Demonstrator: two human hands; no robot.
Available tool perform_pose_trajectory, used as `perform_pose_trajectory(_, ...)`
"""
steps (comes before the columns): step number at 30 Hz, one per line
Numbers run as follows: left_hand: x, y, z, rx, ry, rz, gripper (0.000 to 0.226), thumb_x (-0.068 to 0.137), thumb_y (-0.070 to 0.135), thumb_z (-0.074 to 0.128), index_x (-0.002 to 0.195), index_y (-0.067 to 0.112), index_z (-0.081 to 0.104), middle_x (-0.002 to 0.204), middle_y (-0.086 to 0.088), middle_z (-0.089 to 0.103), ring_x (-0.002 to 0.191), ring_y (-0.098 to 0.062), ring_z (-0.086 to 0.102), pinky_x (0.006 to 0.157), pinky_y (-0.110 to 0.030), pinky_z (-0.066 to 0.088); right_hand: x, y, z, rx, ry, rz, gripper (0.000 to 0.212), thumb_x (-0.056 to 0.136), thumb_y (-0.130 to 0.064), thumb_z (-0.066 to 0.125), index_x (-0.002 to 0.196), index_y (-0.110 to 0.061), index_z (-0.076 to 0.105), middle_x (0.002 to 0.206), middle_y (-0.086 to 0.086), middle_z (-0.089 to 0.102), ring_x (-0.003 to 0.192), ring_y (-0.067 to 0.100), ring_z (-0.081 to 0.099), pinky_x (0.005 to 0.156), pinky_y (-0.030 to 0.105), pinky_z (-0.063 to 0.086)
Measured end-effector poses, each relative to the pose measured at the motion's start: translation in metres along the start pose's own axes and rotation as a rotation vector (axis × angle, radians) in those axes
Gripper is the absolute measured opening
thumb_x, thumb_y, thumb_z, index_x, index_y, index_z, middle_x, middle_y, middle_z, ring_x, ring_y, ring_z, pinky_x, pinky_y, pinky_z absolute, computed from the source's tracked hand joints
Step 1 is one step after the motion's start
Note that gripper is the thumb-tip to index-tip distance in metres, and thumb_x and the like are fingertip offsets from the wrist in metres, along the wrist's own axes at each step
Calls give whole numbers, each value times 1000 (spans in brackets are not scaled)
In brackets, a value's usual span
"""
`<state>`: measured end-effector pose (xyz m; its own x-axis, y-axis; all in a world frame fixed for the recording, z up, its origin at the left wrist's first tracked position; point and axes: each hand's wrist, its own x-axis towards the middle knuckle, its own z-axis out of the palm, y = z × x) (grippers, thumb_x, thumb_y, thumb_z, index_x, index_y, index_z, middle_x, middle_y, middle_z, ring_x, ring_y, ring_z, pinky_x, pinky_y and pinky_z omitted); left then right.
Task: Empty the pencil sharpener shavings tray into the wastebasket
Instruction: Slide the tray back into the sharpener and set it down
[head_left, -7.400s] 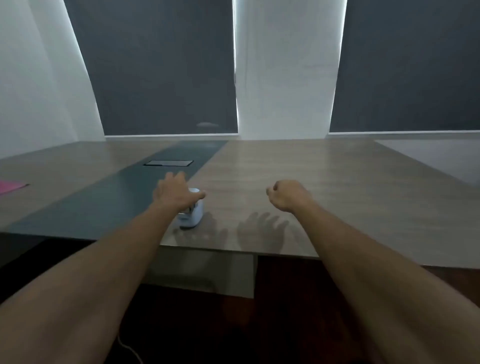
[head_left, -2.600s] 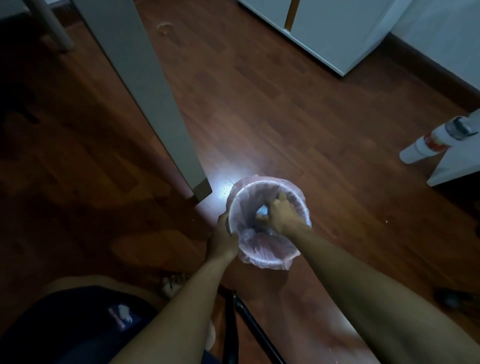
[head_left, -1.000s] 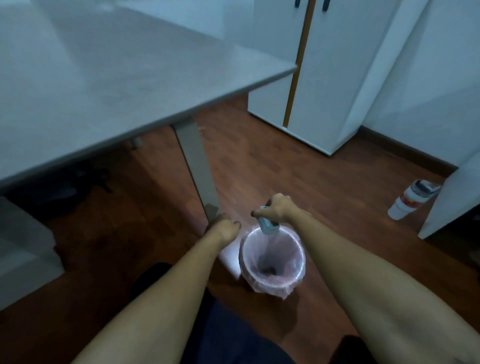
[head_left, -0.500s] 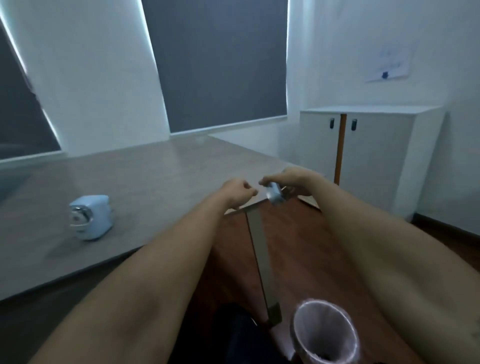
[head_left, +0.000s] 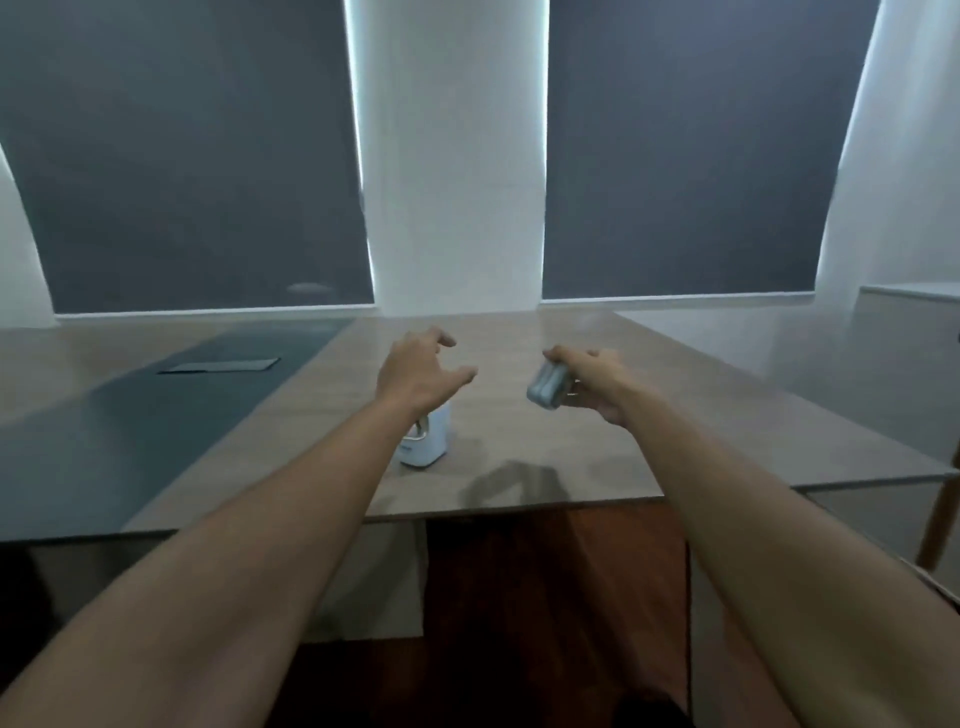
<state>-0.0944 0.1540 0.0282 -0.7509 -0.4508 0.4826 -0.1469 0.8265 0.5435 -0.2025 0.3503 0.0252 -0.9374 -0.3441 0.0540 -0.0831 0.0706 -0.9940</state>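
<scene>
A small pale-blue pencil sharpener (head_left: 427, 440) stands on the wooden table (head_left: 675, 415), near its front edge. My left hand (head_left: 415, 374) hovers just above and in front of it, fingers spread and holding nothing, and hides the sharpener's top. My right hand (head_left: 592, 384) is raised over the table to the right of the sharpener and grips the small greyish shavings tray (head_left: 546, 387). The wastebasket is out of view.
A dark strip with a flat rectangular hatch (head_left: 221, 365) runs along the table's left part. Dark window blinds and a white pillar stand behind. A white cabinet top (head_left: 909, 306) shows at the right edge. Wooden floor lies below the table's front edge.
My view has swung left from the table corner and wastebasket back to the table. Both hands moved over the table towards the sharpener. My left hand has opened; the right still holds the tray.
</scene>
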Motion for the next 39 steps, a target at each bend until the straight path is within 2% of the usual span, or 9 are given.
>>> perform_pose_trajectory(3,-6,-42,5,22,-27,-142,68,66,56,75,124,26,56,131,-9,56,120,-28,55,95,-39,46,14,17,34,-16,-1,12,31,80,-32,76,94,-8,63,101,15,68,90,27,69,71,36,59)
perform_pose_trajectory(7,-15,-69,28,-52,-69,-210,82,62,52,81,134,30,46,132,-10,52,120,-31,54,96,-40,46,22,33,62,63,-8,39,25,81,-28,76,84,-7,62,95,15,67,82,28,67,66,35,58)
perform_pose_trajectory(11,-21,-76,47,-96,35,-230,73,68,37,81,131,24,48,127,-10,59,114,-32,58,91,-36,45,24,43,70,119,-22,76,24,84,-27,73,90,-7,61,94,16,66,79,30,67,66,37,58)
perform_pose_trajectory(15,-15,-76,45,-460,74,-429,58,73,40,75,121,21,49,123,-8,61,108,-32,61,79,-36,55,22,46,66,147,-53,97,23,90,-30,67,96,-9,59,90,14,64,71,31,66,67,40,59)
perform_pose_trajectory(18,-16,-70,38,-757,38,-532,44,78,40,66,113,17,53,120,-12,60,103,-35,63,55,-44,60,18,46,67,130,-63,111,26,91,-32,65,101,-8,58,90,16,64,71,33,67,66,40,59)
perform_pose_trajectory(25,-22,-60,24,-890,-48,-508,29,85,30,60,110,16,60,104,-8,61,79,-26,60,48,-33,52,9,38,76,127,-89,101,30,92,-29,65,106,-5,55,93,18,66,70,34,66,66,40,59)
perform_pose_trajectory(33,-24,-51,13,-906,-79,-434,24,84,29,64,105,17,61,99,-8,62,80,-27,62,52,-36,56,-2,33,90,101,-138,72,32,91,-32,66,103,-6,52,109,22,68,79,36,70,76,46,62)
perform_pose_trajectory(36,-22,-49,12,-894,-54,-430,31,82,31,66,110,18,61,108,-9,65,91,-30,65,52,-34,55,-7,33,99,80,-161,67,44,96,-46,53,104,-5,64,103,15,72,87,33,73,76,44,62)
perform_pose_trajectory(39,-22,-50,9,-870,-20,-434,35,82,31,67,115,18,61,117,-10,65,99,-32,65,51,-33,54,-10,31,105,54,-144,66,54,98,-52,40,91,-8,70,96,11,72,90,29,69,82,45,61)
